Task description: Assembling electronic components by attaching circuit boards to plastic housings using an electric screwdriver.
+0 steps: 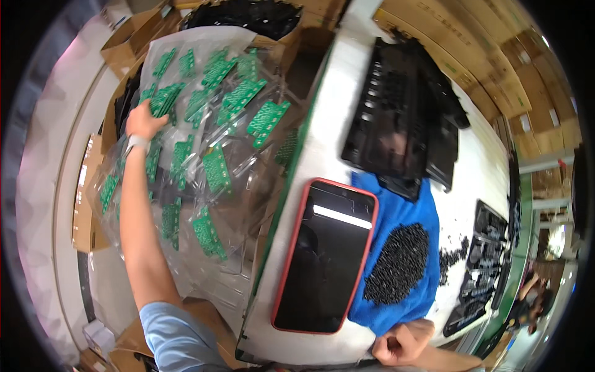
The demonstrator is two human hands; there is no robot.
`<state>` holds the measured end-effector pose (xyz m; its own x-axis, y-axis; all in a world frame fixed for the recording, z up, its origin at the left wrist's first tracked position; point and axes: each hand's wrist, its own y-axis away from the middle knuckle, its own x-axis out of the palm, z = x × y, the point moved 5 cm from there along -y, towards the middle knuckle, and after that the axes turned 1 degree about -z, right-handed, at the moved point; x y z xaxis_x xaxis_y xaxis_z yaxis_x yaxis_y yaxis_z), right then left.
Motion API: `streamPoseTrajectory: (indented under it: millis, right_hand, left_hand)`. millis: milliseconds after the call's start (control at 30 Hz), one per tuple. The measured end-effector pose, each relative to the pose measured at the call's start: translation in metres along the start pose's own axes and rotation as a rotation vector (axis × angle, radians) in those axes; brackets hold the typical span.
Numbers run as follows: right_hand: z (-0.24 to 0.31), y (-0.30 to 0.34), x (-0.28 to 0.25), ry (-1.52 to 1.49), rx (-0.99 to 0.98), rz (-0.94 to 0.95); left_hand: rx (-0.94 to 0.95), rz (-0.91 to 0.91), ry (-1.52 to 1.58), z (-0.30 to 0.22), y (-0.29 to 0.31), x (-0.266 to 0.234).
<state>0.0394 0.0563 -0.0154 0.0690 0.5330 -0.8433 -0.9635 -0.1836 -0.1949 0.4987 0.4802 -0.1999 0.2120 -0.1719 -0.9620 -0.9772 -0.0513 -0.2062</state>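
Observation:
My left hand (pixel 144 121) reaches out to the far left with its fingers closed on the edge of a green circuit board (pixel 166 99). More boards like it, such as this green circuit board (pixel 217 170), lie spread in clear plastic trays (pixel 238 208) around that hand. My right hand (pixel 406 341) rests curled at the near table edge, by the lower end of a blue cloth (pixel 396 319). What its fingers hold, if anything, is hidden. A heap of small black pieces (pixel 396 263) lies on the cloth.
A phone in a red case (pixel 325 257) lies left of the cloth on the white table (pixel 266 297). Black plastic housings (pixel 396 118) are stacked at the back. Black trays (pixel 486 260) stand at the right. Cardboard boxes (pixel 458 43) line the far side; a person (pixel 530 304) is at far right.

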Motion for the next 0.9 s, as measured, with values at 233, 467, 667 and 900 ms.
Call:
streamPoseTrajectory:
  millis: [233,467,667,900]
  right_hand:
    - [-0.002,0.0,-0.001,0.041,-0.017,-0.086]
    - [-0.008,0.014,0.002,-0.044,-0.068,-0.188]
    - [-0.027,0.03,-0.02,-0.618,0.084,-0.233]
    - [-0.056,0.062,-0.093,-1.328,0.019,-0.431]
  left_hand:
    - [-0.064,0.062,1.085,-0.031,0.062,-0.086]
    - [0.309,0.197,1.411,-0.175,0.174,-0.205]
    - [0.486,0.463,1.45,-0.329,0.299,-0.257]
    - [0.54,0.568,1.242,-0.442,0.391,-0.264]
